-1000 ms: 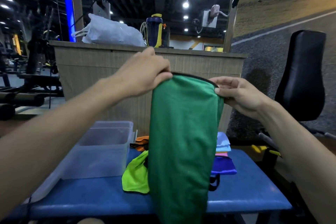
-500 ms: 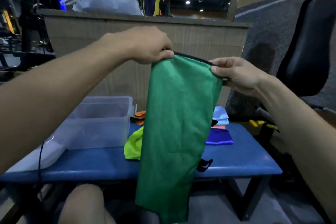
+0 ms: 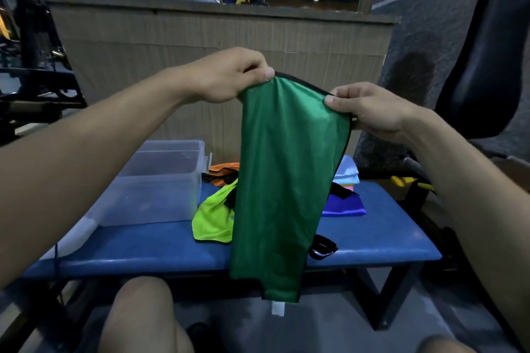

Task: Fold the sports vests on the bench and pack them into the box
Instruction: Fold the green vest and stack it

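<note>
While the clear box [image 3: 160, 180] sits on the blue desk [image 3: 372, 241] left of the green vest [image 3: 286, 180], the left hand [image 3: 229, 77] and right hand [image 3: 370, 109] pinch that vest's top corners with curled fingers, hanging it above the desk's front edge, ahead of the lime vest [image 3: 213, 221].

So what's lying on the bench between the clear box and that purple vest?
In the head view, a lime vest and an orange one lie beside the clear box; the held green vest hides the stretch toward the purple vest.
</note>
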A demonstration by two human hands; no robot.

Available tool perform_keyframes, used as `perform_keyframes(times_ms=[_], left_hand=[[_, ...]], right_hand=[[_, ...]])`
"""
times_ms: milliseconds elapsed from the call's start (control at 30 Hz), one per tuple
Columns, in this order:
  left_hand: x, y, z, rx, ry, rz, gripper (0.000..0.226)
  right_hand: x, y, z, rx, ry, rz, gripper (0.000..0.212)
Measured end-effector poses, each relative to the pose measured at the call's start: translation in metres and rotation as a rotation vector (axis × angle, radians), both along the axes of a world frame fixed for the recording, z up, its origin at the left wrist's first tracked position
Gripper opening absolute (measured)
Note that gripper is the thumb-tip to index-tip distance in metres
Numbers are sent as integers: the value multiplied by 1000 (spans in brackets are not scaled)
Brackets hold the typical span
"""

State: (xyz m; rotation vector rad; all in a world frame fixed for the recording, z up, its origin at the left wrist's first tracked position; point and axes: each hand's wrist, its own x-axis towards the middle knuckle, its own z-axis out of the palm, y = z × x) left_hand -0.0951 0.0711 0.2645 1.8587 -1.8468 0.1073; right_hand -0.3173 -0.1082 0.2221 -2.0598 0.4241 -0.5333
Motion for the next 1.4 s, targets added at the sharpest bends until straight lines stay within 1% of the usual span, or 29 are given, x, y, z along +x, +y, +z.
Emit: perform_keyframes(times_ms=[33,133,233,333,400,467,500,533,600,667,700,767,800,833,867,900,967,1000,1100,1167,1233,1300,1333,1400], left_hand=[[1,0,-1,-25,51,-5,25],[5,-3,-2,-43,-34,-12,20],[4,-5,0,-18,-95,-27,13],[-9,-13,4,-85,-182,-38,16],[-25,-22,7,-101,-206,-69,22],[-44,-32,6,-74,-203,-118,24],[-54,-39,4,-50,-189,-149,25],[-66,-45,0,-26,-166,-181,25],[-91,-61,-12,0,-98,-254,25],[-117,-81,-28,-6,23,-333,25],[-129,-92,-36,-20,109,-378,25],[-155,-115,-50,-73,283,-469,26],[-167,-125,-56,-97,374,-507,24],[-178,-133,-59,-119,478,-534,20],[-187,-140,-61,-144,582,-549,15],[-194,-147,-61,-177,676,-549,13],[-195,-158,-56,-249,837,-526,16],[-189,-162,-53,-277,900,-505,17],[-157,-166,-47,-357,1035,-421,18],[-121,-165,-58,-382,1092,-345,18],[-79,-161,-84,-390,1062,-217,15],[-34,-152,-118,-388,979,-57,16],[-12,-145,-136,-382,971,12,16],[28,-128,-160,-382,1017,107,15]], right_hand=[[2,0,-1,-11,-23,-14,20],[5,-5,-5,-61,-68,-57,22],[4,-12,-12,-122,-41,-62,17],[-4,-17,-22,-139,-2,-62,14],[-15,-20,-28,-145,19,-73,23],[-31,-28,-36,-124,25,-97,38],[-41,-31,-39,-100,24,-109,41],[-52,-34,-42,-75,29,-123,38],[-76,-40,-48,-20,78,-158,25],[-103,-47,-52,42,109,-210,16],[-116,-51,-51,56,121,-240,16],[-141,-63,-45,50,105,-322,33],[-149,-65,-39,53,62,-364,35],[-155,-67,-31,43,0,-426,28],[-158,-71,-20,29,-68,-477,14],[-157,-75,-8,-4,-128,-531,7],[-143,-85,18,-92,-227,-602,20],[-130,-91,29,-149,-255,-606,20],[-72,-113,46,-321,-218,-600,7],[-20,-128,41,-398,-165,-573,7],[38,-137,18,-381,-80,-503,9],[94,-141,-20,-319,8,-434,21],[118,-140,-39,-286,42,-396,23],[156,-132,-66,-232,79,-300,22]])
